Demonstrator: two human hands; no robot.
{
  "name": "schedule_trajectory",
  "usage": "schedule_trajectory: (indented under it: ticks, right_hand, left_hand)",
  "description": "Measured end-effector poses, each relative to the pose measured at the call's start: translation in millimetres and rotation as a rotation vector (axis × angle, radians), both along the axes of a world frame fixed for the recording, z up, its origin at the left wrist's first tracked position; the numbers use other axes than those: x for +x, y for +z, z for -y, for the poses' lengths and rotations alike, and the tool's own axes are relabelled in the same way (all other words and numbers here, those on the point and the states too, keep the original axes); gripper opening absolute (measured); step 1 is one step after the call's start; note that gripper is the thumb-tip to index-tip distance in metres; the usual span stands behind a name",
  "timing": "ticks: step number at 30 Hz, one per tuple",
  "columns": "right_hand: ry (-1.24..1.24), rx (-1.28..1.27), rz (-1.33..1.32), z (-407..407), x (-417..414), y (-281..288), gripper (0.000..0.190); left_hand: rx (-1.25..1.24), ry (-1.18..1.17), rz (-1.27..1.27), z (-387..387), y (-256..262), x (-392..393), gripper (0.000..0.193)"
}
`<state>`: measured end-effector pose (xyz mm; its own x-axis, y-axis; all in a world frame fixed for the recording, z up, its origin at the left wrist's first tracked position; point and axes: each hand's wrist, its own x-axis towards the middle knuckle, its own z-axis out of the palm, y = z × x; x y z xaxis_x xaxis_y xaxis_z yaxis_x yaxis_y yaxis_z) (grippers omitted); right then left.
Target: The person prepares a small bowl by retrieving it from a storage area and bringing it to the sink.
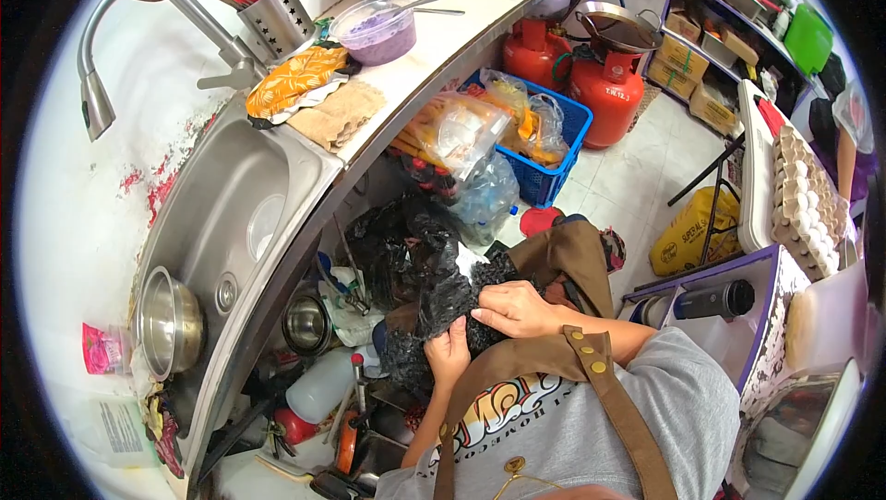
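A black plastic bag [446, 299] is bunched in front of me, low beside the counter. My left hand [448, 354] pinches its near edge, thumb pointing up. Just to the right, my right hand [516, 309] grips the bag's rim with curled fingers. The bag's crumpled top hides what is inside it. A small white patch [472, 263] shows beside the black plastic above my hands. More black plastic [377, 240] lies under the counter beyond.
To the left is a steel sink [208, 223] with a metal bowl [169, 323]. Under the counter lie a steel pot [306, 323] and pans [377, 462]. Ahead stand a blue plastic crate [547, 185] and red gas cylinders [606, 102]. Egg trays [803, 202] rest on a table at right.
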<state>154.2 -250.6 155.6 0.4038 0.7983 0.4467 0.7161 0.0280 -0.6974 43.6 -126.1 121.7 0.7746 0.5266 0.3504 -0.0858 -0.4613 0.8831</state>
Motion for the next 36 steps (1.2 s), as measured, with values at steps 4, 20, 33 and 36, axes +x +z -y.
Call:
schedule_trajectory:
  ticks: [4, 20, 33, 36]
  right_hand:
    - [-0.009, -0.114, -0.063, -4, -2, 0, 0.025]
    - [-0.079, -0.053, 0.020, -6, 2, 2, 0.024]
    - [-0.210, 0.179, 0.125, -10, 1, 7, 0.021]
    - [-0.111, 0.019, 0.123, -10, 1, 18, 0.026]
  left_hand:
    - [-0.104, 0.013, -0.019, 0, 1, 0, 0.021]
    - [-0.248, -0.089, -0.099, 0, 2, 2, 0.023]
    - [-0.092, 0.171, -0.151, -8, 11, 1, 0.031]
    - [-0.166, 0.190, -0.126, -8, 5, -1, 0.029]
